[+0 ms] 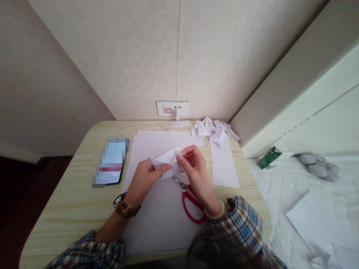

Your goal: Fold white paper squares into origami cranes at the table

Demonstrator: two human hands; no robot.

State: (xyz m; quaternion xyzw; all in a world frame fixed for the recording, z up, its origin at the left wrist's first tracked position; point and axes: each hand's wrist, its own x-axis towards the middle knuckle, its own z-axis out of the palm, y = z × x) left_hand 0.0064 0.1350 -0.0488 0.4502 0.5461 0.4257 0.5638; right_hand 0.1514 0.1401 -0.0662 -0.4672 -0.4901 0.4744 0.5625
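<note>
A partly folded piece of white paper (165, 158) is held up between both hands, above the paper sheets (146, 209) on the table. My left hand (144, 177) pinches its left side, thumb on top. At its upper right corner, my right hand (195, 164) grips the paper between thumb and fingers. Scissors with red handles (193, 205) lie on the sheets just below my right hand, partly covered by it. Several folded paper pieces (214, 130) are heaped at the table's back right, beside a narrow paper strip (224, 164).
A phone (112, 160) with a lit, blurred screen lies on the left of the wooden table (67, 198). Paper scraps (179, 124) lie by the wall below a socket (172, 109) with a plug. On the quilted bed at right are a green box (269, 157) and loose paper (319, 220).
</note>
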